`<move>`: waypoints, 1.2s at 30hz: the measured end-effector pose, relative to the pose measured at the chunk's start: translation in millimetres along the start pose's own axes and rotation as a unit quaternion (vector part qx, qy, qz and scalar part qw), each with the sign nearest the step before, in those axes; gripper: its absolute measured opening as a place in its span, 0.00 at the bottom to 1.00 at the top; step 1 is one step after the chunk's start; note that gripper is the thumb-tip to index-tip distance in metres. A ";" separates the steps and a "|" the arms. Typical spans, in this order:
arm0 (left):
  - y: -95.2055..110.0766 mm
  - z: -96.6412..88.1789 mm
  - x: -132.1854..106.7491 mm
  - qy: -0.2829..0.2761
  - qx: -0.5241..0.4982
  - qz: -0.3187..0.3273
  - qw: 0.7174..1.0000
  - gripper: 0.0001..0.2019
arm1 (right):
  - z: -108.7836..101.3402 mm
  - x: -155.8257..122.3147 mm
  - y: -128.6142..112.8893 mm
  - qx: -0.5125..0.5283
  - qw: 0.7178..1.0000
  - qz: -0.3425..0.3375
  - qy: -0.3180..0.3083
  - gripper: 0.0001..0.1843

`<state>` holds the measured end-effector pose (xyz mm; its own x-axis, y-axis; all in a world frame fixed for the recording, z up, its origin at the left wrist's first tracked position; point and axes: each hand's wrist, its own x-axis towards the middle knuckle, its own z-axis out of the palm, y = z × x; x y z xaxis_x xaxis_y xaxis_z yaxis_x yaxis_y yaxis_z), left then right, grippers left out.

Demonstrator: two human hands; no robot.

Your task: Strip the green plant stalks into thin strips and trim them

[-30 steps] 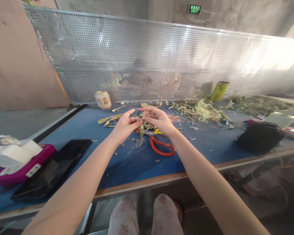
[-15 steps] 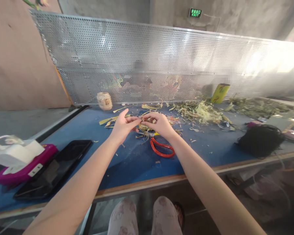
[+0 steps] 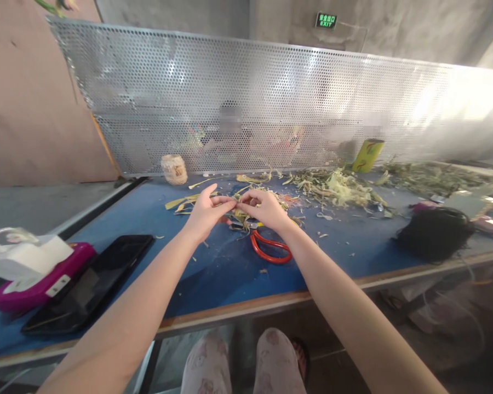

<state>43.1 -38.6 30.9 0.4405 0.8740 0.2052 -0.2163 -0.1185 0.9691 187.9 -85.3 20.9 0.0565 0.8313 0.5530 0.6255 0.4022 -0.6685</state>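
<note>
My left hand (image 3: 207, 210) and my right hand (image 3: 263, 207) meet at the fingertips over the blue table (image 3: 238, 282). Each pinches with thumb and forefinger; whatever is between them is too small to make out. Under and behind the hands lie dried plant scraps (image 3: 181, 203) in yellow and green strips. Scissors with red handles (image 3: 271, 254) rest on the table just below my right hand, their blades pointing left under the fingers and partly hidden.
A roll of pale twine (image 3: 174, 169) stands by the perforated metal screen (image 3: 148, 93). A heap of dried leaves (image 3: 337, 189) and a yellow-green tube (image 3: 368, 155) are at the back right. A black bundle (image 3: 433, 234) sits right; a black tablet (image 3: 90, 284) and magenta box (image 3: 36, 284) left.
The fingertips of both hands have come slightly closer together, and the small bit glimpsed between them is now hidden. The whole view has shifted a little; the scissors stay in place.
</note>
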 end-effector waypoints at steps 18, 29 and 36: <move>-2.0 0.8 -0.4 -0.001 0.058 0.016 0.998 0.36 | 2.7 -6.5 -4.3 -0.256 0.959 -0.107 0.064 0.08; -6.1 -2.5 6.4 0.024 0.043 -0.007 0.999 0.29 | 14.6 -2.4 -1.5 -0.070 0.979 -0.184 0.061 0.06; -4.6 -3.5 6.7 0.036 -0.010 -0.012 0.999 0.30 | 13.2 0.3 -0.7 0.008 0.982 -0.189 0.009 0.05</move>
<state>44.0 -30.5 27.3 0.3829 0.9078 0.1710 -0.2235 -0.0886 0.9707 177.2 -80.2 14.9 -0.1635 0.6141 0.7721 0.5914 0.6874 -0.4215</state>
